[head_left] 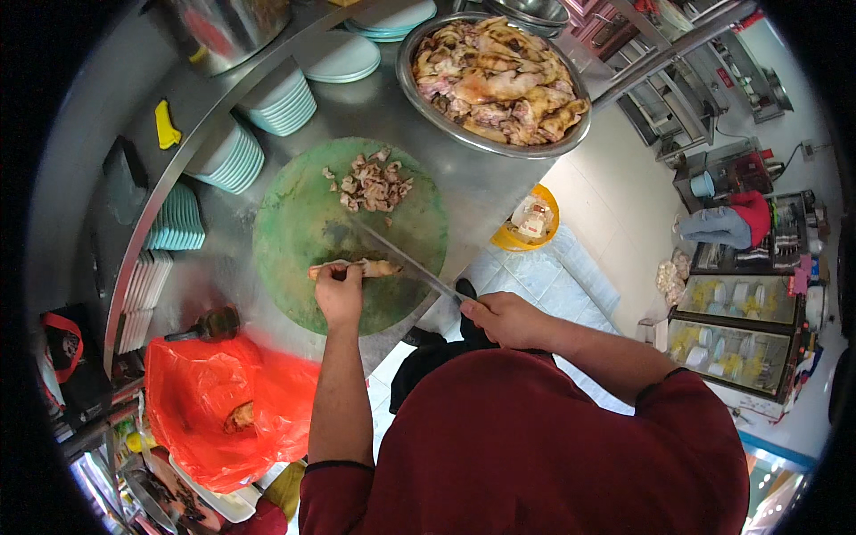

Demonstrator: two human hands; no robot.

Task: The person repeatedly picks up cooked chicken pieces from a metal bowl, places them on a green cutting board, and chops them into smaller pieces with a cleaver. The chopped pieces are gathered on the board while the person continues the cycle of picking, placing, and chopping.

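On a round green chopping board [294,200] lies a long piece of meat [382,268], pale and brownish. My left hand [340,294] pinches it near its left end. My right hand [501,319] grips the handle of a long knife [408,259]. The blade slants up and left over the board, just above the meat's right part, its tip near the board's middle; I cannot tell whether it touches the board. Beyond the tip sits a small heap of chopped meat pieces [376,180].
A steel bowl heaped with meat [495,80] stands at the back right of the steel counter [461,180]. Stacked plates [231,160] line the left under a shelf. A red plastic bag [194,394] hangs open near my left arm. A yellow bin [552,207] stands right, on the floor.
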